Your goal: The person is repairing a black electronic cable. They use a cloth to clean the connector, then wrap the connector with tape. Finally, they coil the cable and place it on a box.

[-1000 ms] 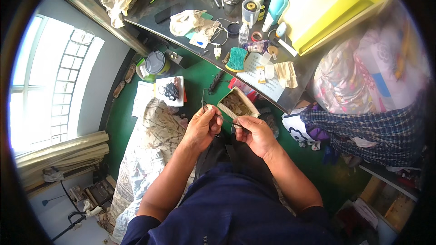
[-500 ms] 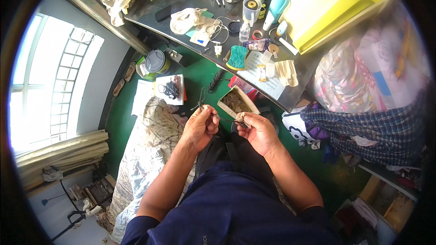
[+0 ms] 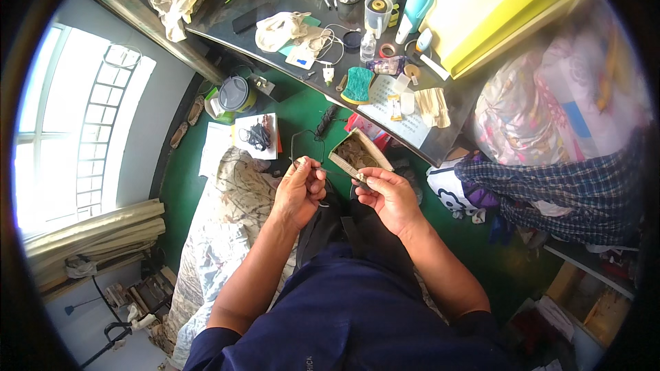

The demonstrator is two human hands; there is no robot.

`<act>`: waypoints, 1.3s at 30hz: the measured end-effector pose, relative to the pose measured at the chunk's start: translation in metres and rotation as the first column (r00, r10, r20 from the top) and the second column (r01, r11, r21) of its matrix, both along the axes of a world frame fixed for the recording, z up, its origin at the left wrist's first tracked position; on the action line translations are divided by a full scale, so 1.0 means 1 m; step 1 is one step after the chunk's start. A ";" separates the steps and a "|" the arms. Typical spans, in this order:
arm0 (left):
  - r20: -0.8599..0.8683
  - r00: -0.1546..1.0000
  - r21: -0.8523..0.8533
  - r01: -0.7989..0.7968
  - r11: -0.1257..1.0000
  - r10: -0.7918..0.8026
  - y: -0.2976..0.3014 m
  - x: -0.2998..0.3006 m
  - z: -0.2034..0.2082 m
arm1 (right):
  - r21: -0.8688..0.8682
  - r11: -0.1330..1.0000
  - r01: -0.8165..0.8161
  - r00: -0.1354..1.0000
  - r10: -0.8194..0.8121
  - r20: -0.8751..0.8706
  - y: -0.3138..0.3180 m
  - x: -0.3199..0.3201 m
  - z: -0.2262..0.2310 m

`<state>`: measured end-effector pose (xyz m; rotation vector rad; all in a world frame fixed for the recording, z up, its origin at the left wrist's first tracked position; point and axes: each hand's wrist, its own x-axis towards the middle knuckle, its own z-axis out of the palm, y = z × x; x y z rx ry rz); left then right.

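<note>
In front of my lap, my left hand [image 3: 301, 189] is closed, thumb against fingers, on a thin dark wire-like frame [image 3: 307, 135] that looks like eyeglasses. One rounded loop of it sticks up above the fingers. To the right, my right hand [image 3: 386, 196] pinches a small beige cloth scrap [image 3: 362, 175] between thumb and fingertips. The fingers hide most of the scrap. Whether the scrap touches the frame is hard to make out. Just beyond my hands is an open cardboard box [image 3: 344, 163] with brownish, crumpled-looking contents [image 3: 359, 148].
A dark desk [image 3: 227, 17] ahead carries a green sponge [image 3: 357, 85], bottles, a clear jug [image 3: 377, 17] and a yellow-white panel [image 3: 512, 17]. Patterned bedding [image 3: 230, 199] lies left, a lidded bin [image 3: 235, 94] beyond it. Bundled fabrics [image 3: 550, 185] are piled right.
My right hand has shifted slightly left and down with the scrap. The frame has turned in my left hand, so its loop shows more plainly above the fingers.
</note>
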<state>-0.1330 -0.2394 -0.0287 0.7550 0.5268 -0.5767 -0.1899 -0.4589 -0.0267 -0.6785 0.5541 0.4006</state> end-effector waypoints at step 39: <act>0.127 0.990 0.342 -0.098 0.935 0.058 0.024 -0.005 -0.003 | -0.995 0.101 0.014 0.808 0.585 0.071 -0.024 0.004 -0.126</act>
